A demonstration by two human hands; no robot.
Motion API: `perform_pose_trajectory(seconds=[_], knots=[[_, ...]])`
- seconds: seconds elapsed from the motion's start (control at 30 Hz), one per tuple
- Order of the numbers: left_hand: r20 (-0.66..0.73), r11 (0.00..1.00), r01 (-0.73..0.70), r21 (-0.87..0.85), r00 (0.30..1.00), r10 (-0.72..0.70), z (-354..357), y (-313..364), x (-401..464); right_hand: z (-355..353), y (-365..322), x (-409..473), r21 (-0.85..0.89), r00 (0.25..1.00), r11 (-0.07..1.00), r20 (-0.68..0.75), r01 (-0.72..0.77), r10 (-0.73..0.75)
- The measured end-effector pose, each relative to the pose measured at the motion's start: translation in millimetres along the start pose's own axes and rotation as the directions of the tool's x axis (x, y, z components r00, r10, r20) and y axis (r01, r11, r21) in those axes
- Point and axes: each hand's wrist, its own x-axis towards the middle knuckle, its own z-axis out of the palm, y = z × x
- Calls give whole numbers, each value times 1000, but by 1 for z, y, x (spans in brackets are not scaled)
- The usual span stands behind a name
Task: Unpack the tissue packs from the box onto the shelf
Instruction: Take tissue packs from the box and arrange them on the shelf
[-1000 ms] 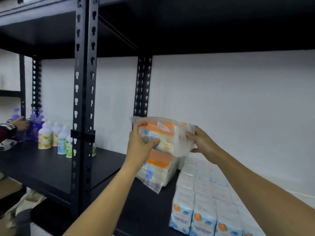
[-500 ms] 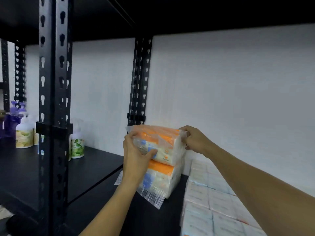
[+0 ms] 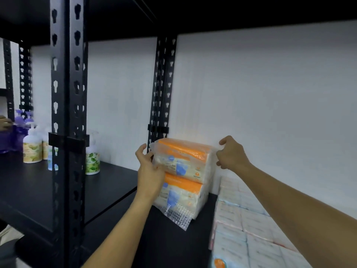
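An orange-and-white tissue pack (image 3: 183, 157) in clear wrap lies on top of a matching tissue pack (image 3: 183, 192) on the black shelf (image 3: 116, 190), against the white wall. My left hand (image 3: 149, 171) is at the upper pack's left end, thumb lifted off and fingers spread, fingertips just touching its front. At the right end of that pack my right hand (image 3: 230, 155) has its thumb raised and its fingers loosely curled beside the wrapper's edge, gripping nothing. The box is not in view.
Rows of white-and-blue tissue packs (image 3: 251, 219) fill the shelf to the right of the stack. A black slotted upright (image 3: 66, 113) stands at front left. Pump bottles (image 3: 31, 149) stand on the left shelf, where another person's hand (image 3: 3, 122) shows.
The pack I held in the air came down onto the lower pack. Both hands have loosened from its ends, and the camera moved closer.
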Motion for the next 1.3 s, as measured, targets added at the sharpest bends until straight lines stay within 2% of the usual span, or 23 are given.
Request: perform_pose_trajectory(seconds=[0.1, 0.2, 0.33, 0.5, 0.57, 0.7, 0.87, 1.1, 1.3], knots=[[-108, 986, 65, -156, 991, -82, -16, 14, 5, -10, -11, -18, 86, 1000, 996, 4, 2, -3], [-129, 984, 48, -171, 989, -71, -25, 27, 10, -13, -17, -33, -3, 993, 993, 26, 115, -115], [-15, 998, 19, -60, 1000, -20, -23, 38, 9, -4, -18, -46, -113, 968, 970, 151, 216, -199], [-32, 984, 15, 179, 999, -9, -18, 21, 5, 12, -10, -55, -205, 947, 941, 235, 270, -221], [0, 969, 3, 246, 1000, -3, -17, 12, 7, 16, -8, -55, -205, 948, 940, 222, 274, -228], [93, 966, 10, 258, 995, -35, -12, -1, 9, 21, -4, -51, -191, 951, 943, 201, 272, -233], [83, 965, 25, 260, 995, -48, -5, -8, 12, 29, 0, -42, -133, 955, 957, 189, 258, -231], [102, 962, 19, 274, 994, -49, -6, -9, 12, 29, -1, -39, -140, 954, 961, 220, 238, -204], [102, 953, -68, 295, 994, 39, -12, 15, -2, 12, -14, -59, -85, 954, 978, 253, 191, -164]])
